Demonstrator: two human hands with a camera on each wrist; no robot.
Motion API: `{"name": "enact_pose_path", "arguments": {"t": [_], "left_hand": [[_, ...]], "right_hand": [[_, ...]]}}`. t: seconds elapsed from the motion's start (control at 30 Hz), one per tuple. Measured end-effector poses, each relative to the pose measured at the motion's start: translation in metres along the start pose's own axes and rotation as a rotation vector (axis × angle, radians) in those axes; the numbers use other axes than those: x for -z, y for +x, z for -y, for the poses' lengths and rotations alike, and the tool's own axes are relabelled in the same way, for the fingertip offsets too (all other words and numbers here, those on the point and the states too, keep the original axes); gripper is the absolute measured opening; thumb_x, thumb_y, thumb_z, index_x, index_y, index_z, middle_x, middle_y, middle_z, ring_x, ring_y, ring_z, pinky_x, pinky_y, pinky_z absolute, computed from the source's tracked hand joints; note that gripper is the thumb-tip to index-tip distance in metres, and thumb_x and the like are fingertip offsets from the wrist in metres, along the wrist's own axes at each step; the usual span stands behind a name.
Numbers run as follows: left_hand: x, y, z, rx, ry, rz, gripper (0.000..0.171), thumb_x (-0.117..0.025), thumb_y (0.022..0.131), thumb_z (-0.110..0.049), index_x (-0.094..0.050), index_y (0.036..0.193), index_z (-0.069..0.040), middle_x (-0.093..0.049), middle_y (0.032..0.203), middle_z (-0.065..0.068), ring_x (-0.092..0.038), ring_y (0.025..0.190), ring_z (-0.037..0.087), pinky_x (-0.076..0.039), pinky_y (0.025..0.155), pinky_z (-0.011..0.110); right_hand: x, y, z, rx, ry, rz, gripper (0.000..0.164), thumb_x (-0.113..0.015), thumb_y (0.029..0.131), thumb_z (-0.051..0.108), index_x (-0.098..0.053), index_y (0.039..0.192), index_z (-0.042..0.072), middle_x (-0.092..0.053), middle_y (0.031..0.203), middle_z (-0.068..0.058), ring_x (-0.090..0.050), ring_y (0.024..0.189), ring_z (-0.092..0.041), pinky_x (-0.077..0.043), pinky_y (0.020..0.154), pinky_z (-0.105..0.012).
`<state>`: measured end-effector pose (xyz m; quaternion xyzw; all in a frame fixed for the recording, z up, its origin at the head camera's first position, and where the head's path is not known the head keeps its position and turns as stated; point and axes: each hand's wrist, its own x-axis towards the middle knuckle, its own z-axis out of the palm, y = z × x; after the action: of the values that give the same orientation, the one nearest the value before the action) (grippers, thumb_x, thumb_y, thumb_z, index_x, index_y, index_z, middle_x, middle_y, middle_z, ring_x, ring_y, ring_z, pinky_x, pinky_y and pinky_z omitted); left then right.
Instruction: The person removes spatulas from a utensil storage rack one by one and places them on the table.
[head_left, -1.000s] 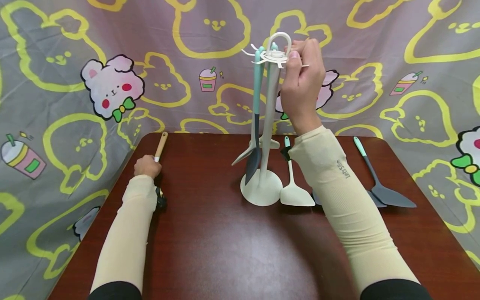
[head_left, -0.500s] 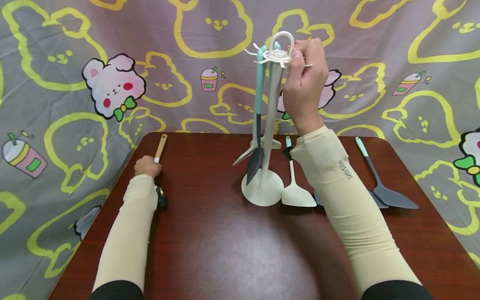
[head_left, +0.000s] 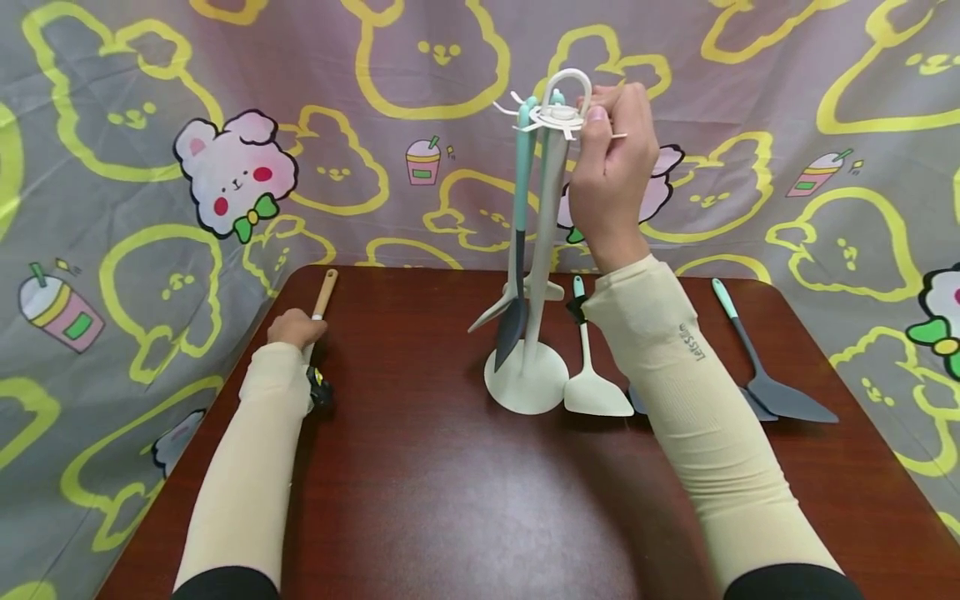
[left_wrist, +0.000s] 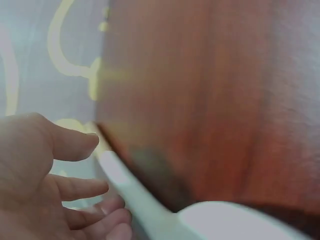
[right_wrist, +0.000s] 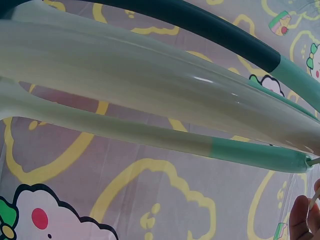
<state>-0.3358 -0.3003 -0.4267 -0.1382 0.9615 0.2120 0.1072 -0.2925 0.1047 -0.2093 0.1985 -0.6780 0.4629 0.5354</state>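
The right hand (head_left: 615, 175) is holding the white rack (head_left: 544, 229), standing in the worktop's (head_left: 450, 500) far middle.
Its fingers (head_left: 630, 102) are pinching near the top. At left, the left hand (head_left: 296, 329) is sitting beside a wood-handled tool (head_left: 325, 296), fingers spread.

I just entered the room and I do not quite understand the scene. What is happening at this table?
A person is working at a table with both hands. The right hand holds the white stand at its top, and the base rests on the table. Mint-handled utensils hang from it. The left hand, loosely open, is at a wood-handled utensil on the left. A white turner and a grey turner lie to the right of the stand.
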Motion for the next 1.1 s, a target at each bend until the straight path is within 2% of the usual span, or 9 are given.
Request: {"name": "enact_pose_path", "arguments": {"t": [0.17, 0.3, 0.4, 0.47, 0.67, 0.77, 0.9, 0.97, 1.1], "left_hand": [[0.017, -0.008, -0.008, -0.042, -0.002, -0.06, 0.046, -0.043, 0.096, -0.032, -0.063, 0.099, 0.01, -0.061, 0.101, 0.028, -0.056, 0.087, 0.037, -0.05, 0.076, 0.048], [0.028, -0.015, -0.025, -0.097, -0.051, -0.165, 0.05, -0.039, 0.099, -0.031, -0.06, 0.117, 0.01, -0.061, 0.12, 0.032, -0.059, 0.103, 0.045, -0.048, 0.091, 0.056], [0.032, -0.026, -0.044, -0.15, -0.146, -0.234, 0.049, -0.039, 0.102, -0.029, -0.054, 0.133, 0.005, -0.057, 0.133, 0.029, -0.055, 0.119, 0.047, -0.044, 0.101, 0.057], [0.033, -0.034, -0.059, -0.193, -0.205, -0.27, 0.047, -0.04, 0.103, -0.028, -0.053, 0.137, 0.001, -0.056, 0.137, 0.026, -0.053, 0.124, 0.045, -0.042, 0.105, 0.056], [0.034, -0.058, -0.095, -0.334, -0.326, -0.352, 0.04, -0.046, 0.102, -0.027, -0.06, 0.133, -0.005, -0.062, 0.132, 0.02, -0.057, 0.121, 0.039, -0.043, 0.103, 0.053], [0.035, -0.069, -0.109, -0.404, -0.373, -0.387, 0.038, -0.049, 0.101, -0.026, -0.063, 0.129, -0.006, -0.065, 0.125, 0.019, -0.061, 0.115, 0.036, -0.046, 0.098, 0.051], [0.036, -0.082, -0.118, -0.476, -0.395, -0.435, 0.034, -0.052, 0.099, -0.024, -0.066, 0.124, -0.006, -0.065, 0.118, 0.018, -0.063, 0.11, 0.035, -0.047, 0.094, 0.05], [0.037, -0.087, -0.121, -0.5, -0.398, -0.445, 0.033, -0.053, 0.099, -0.024, -0.067, 0.122, -0.005, -0.066, 0.118, 0.018, -0.064, 0.11, 0.035, -0.047, 0.094, 0.05], [0.036, -0.094, -0.123, -0.52, -0.411, -0.427, 0.034, -0.053, 0.099, -0.025, -0.067, 0.123, -0.006, -0.065, 0.12, 0.017, -0.063, 0.11, 0.035, -0.048, 0.093, 0.051]], "right_hand": [[-0.001, 0.001, 0.001, 0.0, 0.013, -0.001, 0.016, -0.037, 0.087, 0.024, -0.05, 0.08, 0.02, -0.042, 0.084, 0.013, -0.041, 0.082, 0.006, -0.032, 0.077, -0.022], [-0.001, 0.001, 0.002, -0.009, 0.004, 0.002, 0.02, -0.037, 0.087, 0.023, -0.053, 0.08, 0.014, -0.041, 0.085, 0.017, -0.041, 0.082, 0.006, -0.032, 0.078, -0.021], [-0.001, 0.0, 0.003, -0.017, -0.001, -0.007, 0.024, -0.037, 0.087, 0.022, -0.055, 0.08, 0.007, -0.04, 0.084, 0.018, -0.041, 0.081, 0.006, -0.032, 0.078, -0.021], [-0.001, 0.0, 0.003, -0.016, -0.006, -0.013, 0.027, -0.037, 0.087, 0.021, -0.055, 0.08, 0.002, -0.04, 0.084, 0.018, -0.041, 0.082, 0.006, -0.032, 0.078, -0.021], [-0.003, -0.002, 0.005, -0.009, 0.011, -0.008, 0.021, -0.037, 0.087, 0.022, -0.053, 0.078, 0.011, -0.041, 0.082, 0.015, -0.044, 0.086, 0.006, -0.033, 0.078, -0.021], [-0.003, -0.002, 0.005, -0.012, 0.011, -0.012, 0.029, -0.037, 0.087, 0.022, -0.053, 0.078, 0.0, -0.041, 0.083, 0.018, -0.049, 0.087, 0.0, -0.033, 0.078, -0.021], [-0.003, -0.002, 0.006, -0.015, -0.005, -0.018, 0.038, -0.037, 0.087, 0.021, -0.053, 0.085, -0.013, -0.042, 0.084, 0.021, -0.058, 0.095, -0.018, -0.037, 0.082, -0.02], [-0.003, -0.002, 0.006, -0.016, -0.017, -0.023, 0.039, -0.037, 0.087, 0.022, -0.054, 0.085, -0.013, -0.041, 0.084, 0.02, -0.059, 0.101, -0.025, -0.04, 0.088, -0.02], [-0.004, -0.002, 0.006, -0.011, -0.041, -0.037, 0.038, -0.037, 0.087, 0.021, -0.056, 0.085, -0.012, -0.042, 0.082, 0.016, -0.06, 0.108, -0.028, -0.043, 0.101, -0.022]]}}
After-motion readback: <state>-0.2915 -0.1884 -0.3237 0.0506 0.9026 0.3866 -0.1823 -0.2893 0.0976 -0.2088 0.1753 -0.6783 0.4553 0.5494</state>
